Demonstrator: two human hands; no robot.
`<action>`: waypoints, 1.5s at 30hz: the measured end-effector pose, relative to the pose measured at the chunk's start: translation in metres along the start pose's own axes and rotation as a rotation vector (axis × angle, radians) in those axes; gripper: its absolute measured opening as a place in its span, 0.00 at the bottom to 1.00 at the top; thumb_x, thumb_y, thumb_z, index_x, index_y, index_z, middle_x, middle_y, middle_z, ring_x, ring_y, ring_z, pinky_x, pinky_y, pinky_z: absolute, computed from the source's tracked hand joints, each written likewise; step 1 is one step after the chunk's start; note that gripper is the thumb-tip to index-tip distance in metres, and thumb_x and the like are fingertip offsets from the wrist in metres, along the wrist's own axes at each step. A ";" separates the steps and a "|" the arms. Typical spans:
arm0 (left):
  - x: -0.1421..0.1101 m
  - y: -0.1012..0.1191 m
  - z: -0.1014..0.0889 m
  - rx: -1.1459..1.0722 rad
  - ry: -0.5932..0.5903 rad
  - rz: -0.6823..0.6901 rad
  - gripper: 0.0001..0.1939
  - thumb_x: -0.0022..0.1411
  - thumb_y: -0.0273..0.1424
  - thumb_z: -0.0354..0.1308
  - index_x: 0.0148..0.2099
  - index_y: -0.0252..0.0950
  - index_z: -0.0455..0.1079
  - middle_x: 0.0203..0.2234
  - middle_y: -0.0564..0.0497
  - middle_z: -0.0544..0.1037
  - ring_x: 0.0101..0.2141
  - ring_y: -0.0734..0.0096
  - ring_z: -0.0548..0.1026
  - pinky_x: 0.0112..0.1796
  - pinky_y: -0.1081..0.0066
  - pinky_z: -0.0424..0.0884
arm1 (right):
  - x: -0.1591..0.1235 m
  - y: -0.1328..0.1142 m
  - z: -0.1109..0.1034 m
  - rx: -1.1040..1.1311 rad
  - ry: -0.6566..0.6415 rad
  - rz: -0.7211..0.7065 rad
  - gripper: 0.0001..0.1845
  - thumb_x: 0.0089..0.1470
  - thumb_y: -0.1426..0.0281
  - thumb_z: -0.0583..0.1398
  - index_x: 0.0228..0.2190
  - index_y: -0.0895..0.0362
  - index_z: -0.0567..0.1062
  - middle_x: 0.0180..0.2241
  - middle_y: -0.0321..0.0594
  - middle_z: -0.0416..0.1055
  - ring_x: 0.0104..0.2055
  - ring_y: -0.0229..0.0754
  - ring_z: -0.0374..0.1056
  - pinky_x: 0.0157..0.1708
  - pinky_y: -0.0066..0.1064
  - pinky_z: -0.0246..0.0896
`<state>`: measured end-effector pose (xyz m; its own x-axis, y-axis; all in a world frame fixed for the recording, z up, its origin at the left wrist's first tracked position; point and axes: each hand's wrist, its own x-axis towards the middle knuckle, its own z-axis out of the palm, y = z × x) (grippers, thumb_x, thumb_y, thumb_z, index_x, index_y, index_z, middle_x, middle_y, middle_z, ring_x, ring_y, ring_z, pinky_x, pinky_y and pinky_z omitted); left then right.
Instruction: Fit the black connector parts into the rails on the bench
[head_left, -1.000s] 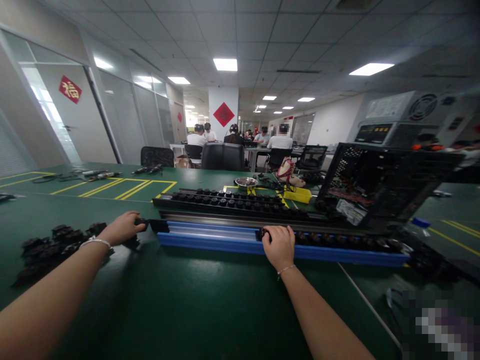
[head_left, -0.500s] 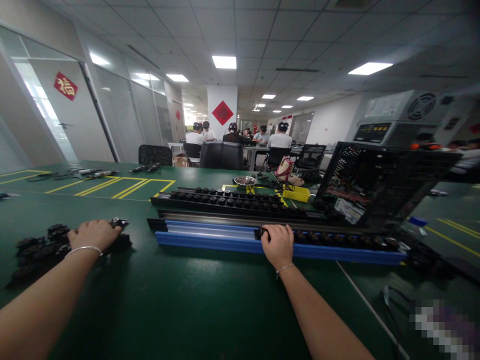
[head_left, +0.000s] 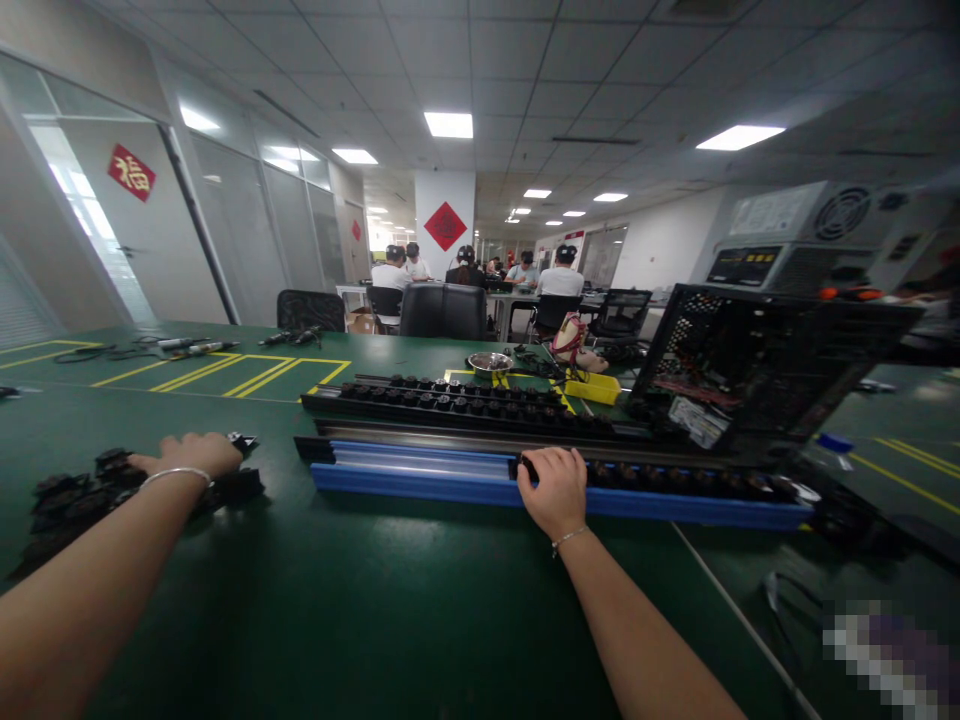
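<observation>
My right hand is closed round a small black part in the channel of a long blue rail. To the right of that hand, a row of similar black parts fills the channel. Left of it, the bare metallic channel shows. My left hand is over a loose pile of black parts on the green table. Its fingers bend down among the parts and their tips are hidden, so I cannot see whether it grips one.
Behind the blue rail lie black rails with rows of black pieces. A metal bowl and a yellow tray stand farther back. An open computer case rises at the right. Cables lie near the right edge. Several people sit at far tables.
My left hand has shifted slightly over the pile, and its fingers are bent a little differently. My right hand stays on the blue rail with almost no movement.
</observation>
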<state>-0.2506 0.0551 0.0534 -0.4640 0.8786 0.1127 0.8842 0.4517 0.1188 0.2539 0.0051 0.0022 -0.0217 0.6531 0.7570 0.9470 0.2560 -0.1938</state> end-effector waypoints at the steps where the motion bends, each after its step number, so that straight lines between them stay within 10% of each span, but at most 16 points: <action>1: -0.003 0.006 -0.001 0.003 -0.013 -0.043 0.26 0.47 0.41 0.51 0.44 0.28 0.69 0.51 0.28 0.65 0.54 0.30 0.53 0.43 0.30 0.49 | 0.000 -0.001 0.000 -0.004 0.001 -0.005 0.11 0.51 0.65 0.55 0.33 0.54 0.75 0.36 0.40 0.74 0.44 0.46 0.62 0.55 0.43 0.38; 11: -0.052 0.112 -0.010 -0.104 0.383 0.544 0.25 0.53 0.32 0.45 0.52 0.29 0.62 0.54 0.39 0.65 0.57 0.57 0.57 0.58 0.60 0.49 | 0.001 -0.003 0.001 -0.008 -0.026 -0.047 0.12 0.50 0.64 0.56 0.35 0.55 0.75 0.33 0.40 0.74 0.45 0.47 0.62 0.57 0.44 0.35; 20: -0.142 0.201 0.004 -0.386 0.085 0.956 0.19 0.58 0.37 0.49 0.51 0.37 0.63 0.48 0.47 0.71 0.50 0.64 0.67 0.53 0.63 0.61 | 0.001 -0.006 0.002 -0.042 -0.017 -0.089 0.12 0.52 0.63 0.56 0.34 0.56 0.75 0.33 0.42 0.75 0.45 0.45 0.63 0.57 0.45 0.35; 30: -0.179 0.256 0.038 -0.477 -0.099 0.972 0.24 0.54 0.36 0.57 0.53 0.36 0.61 0.50 0.44 0.70 0.51 0.62 0.67 0.52 0.64 0.61 | 0.002 -0.006 0.002 -0.029 -0.078 -0.141 0.14 0.56 0.62 0.54 0.39 0.55 0.74 0.35 0.42 0.75 0.45 0.44 0.64 0.58 0.45 0.35; 45: -0.190 0.281 0.043 -0.474 0.013 0.831 0.18 0.52 0.40 0.60 0.44 0.40 0.69 0.44 0.49 0.74 0.47 0.64 0.69 0.47 0.65 0.63 | 0.001 -0.015 -0.001 0.055 -0.115 -0.112 0.16 0.58 0.68 0.49 0.43 0.57 0.72 0.39 0.42 0.75 0.47 0.42 0.63 0.58 0.43 0.37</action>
<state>0.0880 0.0219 0.0226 0.2990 0.8870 0.3519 0.8188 -0.4278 0.3827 0.2396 0.0011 0.0063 -0.1661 0.6948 0.6997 0.9175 0.3689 -0.1485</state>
